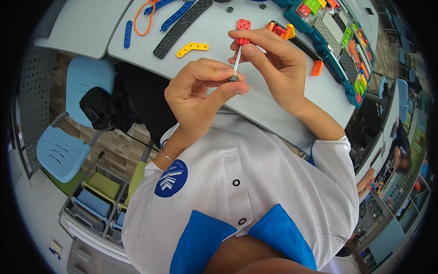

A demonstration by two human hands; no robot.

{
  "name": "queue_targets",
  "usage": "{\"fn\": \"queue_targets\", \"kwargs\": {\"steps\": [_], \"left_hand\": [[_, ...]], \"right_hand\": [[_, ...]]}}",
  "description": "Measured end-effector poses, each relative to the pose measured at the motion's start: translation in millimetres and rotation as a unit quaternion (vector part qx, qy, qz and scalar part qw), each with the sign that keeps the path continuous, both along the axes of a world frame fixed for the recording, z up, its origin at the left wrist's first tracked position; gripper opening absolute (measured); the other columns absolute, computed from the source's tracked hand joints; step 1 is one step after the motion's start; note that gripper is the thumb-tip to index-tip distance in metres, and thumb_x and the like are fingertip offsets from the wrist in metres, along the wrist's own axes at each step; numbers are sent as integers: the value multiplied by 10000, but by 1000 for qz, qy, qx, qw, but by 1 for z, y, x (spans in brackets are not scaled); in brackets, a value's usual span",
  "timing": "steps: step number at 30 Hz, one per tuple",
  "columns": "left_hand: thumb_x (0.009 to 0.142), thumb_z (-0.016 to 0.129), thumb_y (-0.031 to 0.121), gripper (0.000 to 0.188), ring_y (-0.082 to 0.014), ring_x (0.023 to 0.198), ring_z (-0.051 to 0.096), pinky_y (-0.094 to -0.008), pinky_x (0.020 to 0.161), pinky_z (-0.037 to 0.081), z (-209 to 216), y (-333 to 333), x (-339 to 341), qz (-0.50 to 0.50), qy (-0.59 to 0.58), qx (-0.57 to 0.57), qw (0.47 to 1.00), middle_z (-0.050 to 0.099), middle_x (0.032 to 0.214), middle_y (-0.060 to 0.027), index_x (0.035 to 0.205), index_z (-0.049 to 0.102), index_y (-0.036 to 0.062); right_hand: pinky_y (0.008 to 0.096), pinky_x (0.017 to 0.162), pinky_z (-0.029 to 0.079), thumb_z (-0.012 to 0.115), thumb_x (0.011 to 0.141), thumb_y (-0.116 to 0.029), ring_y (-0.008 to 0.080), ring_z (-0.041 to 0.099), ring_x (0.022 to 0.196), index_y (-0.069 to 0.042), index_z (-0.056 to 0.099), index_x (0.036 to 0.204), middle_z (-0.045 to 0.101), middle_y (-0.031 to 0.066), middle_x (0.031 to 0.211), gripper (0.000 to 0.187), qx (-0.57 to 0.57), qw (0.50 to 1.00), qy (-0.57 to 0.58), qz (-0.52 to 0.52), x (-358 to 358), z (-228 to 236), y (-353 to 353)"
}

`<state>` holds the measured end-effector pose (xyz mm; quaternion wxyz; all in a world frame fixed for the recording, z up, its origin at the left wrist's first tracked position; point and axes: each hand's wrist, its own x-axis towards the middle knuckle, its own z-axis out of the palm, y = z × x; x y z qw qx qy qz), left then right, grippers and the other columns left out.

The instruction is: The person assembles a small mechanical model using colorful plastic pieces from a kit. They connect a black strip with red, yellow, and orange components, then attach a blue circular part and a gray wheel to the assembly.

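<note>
A thin metal shaft (238,60) runs between my two hands, tilted, above the near edge of the table. My left hand (196,89) pinches a small black collar (233,78) at the shaft's lower end. With thumb and fingertips, my right hand (280,61) grips a red plastic piece (242,41) at the shaft's upper end. Just beyond those fingertips is a red connector (243,24) with holes; whether it joins the held piece I cannot tell. A yellow angled beam (192,48) lies on the table beyond my left hand.
On the white table (150,57) lie a long black perforated strip (182,28), a short blue beam (128,34), an orange band (145,20) and an orange connector (316,68). A teal case (315,39) of colourful parts stands open at the right. Blue chairs (64,153) are at the left.
</note>
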<state>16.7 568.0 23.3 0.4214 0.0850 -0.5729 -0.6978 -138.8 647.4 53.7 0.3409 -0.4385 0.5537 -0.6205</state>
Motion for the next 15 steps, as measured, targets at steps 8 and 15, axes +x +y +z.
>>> {"fn": "queue_targets", "kwargs": {"steps": [8,15], "left_hand": [[785,785,-124,278,-226,882,740,-319,820,627,1,5,0,3,15,50,999,710,965,-175,996,625,-37],[776,794,-108,313,-216,894,733,-307,800,639,6,-2,0,-26,-45,48,997,709,993,-159,1063,680,-54]], "right_hand": [[292,838,594,610,1003,-64,155,698,936,37,674,1222,702,118,1100,250,30,992,-125,-12,8,1,4],[288,833,585,613,1012,-113,150,697,913,32,679,1222,706,101,1043,263,37,995,-87,-11,5,1,1]]}}
